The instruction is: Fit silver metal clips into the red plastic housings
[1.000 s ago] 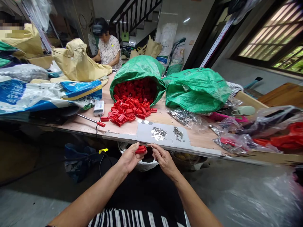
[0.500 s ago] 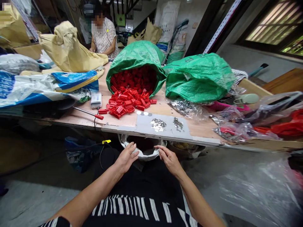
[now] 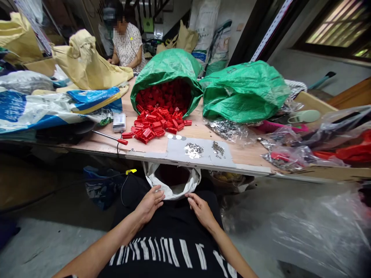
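Thin object: a small dark sliver (image 3: 189,196) sits at the very tips of the right hand's (image 3: 201,210) thumb and forefinger, just beside the near rim of the white sack (image 3: 174,195); its full shape is too small to tell.
Right fingers: thumb and forefinger pinch together on the sliver, while the other fingers curl in toward the palm.
Left fingers: the left hand (image 3: 149,206) is loosely spread, with nothing visible in its grasp; its fingertips overlap the sack's left near rim in view, and whether they touch it cannot be told.
White sack: it stands with its mouth up under the front edge of the table (image 3: 249,158), between and just beyond the two hands; its rim is pale and creased, its inside dark with a reddish tinge.
Red parts: a heap of glossy, hollow, box-like red pieces (image 3: 150,129) spills from a green bag (image 3: 166,63) onto the tabletop, well apart from both hands.
Grey sheet: this flat sheet (image 3: 177,152) lies at the table edge, bearing a wide pile of shiny metal bits (image 3: 193,150) and a narrower, darker pile (image 3: 218,149) beside it.
Red-handled tool: its metal shaft (image 3: 108,136) points left, away from the red handle, left of the heap.
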Demonstrator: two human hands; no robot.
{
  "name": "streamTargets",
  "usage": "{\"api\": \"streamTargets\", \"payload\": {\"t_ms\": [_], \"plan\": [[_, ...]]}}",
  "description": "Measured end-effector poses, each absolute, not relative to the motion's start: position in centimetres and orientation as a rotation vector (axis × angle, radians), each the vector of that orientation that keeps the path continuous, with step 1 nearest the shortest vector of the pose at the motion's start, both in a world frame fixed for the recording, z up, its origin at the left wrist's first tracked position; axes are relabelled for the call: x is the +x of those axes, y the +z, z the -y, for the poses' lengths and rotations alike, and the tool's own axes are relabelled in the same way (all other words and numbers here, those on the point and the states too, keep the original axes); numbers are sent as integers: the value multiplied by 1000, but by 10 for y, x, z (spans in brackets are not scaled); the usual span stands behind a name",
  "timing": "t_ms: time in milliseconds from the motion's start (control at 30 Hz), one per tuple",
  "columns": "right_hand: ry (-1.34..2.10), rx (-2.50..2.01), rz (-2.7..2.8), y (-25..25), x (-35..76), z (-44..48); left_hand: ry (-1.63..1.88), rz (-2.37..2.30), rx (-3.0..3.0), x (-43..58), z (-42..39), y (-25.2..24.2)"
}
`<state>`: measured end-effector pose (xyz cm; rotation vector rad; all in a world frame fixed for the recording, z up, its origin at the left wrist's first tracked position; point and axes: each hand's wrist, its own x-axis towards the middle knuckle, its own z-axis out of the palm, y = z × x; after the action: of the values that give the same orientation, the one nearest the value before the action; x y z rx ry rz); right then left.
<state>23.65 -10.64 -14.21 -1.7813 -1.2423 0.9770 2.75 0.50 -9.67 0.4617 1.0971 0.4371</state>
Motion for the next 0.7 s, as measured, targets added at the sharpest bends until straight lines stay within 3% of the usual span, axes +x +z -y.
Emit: {"api": "streamTargets", "payload": {"t_ms": [200, 500, 700], "plan": [[964, -1775, 1171, -162, 243, 112, 423, -1082, 592, 35, 2, -99], [1144, -1555, 873, -177, 255, 106, 377, -989, 1000, 56, 9, -65], [1078, -1602, 861, -180, 258, 101, 312, -546, 1118, 79, 23, 27]]}}
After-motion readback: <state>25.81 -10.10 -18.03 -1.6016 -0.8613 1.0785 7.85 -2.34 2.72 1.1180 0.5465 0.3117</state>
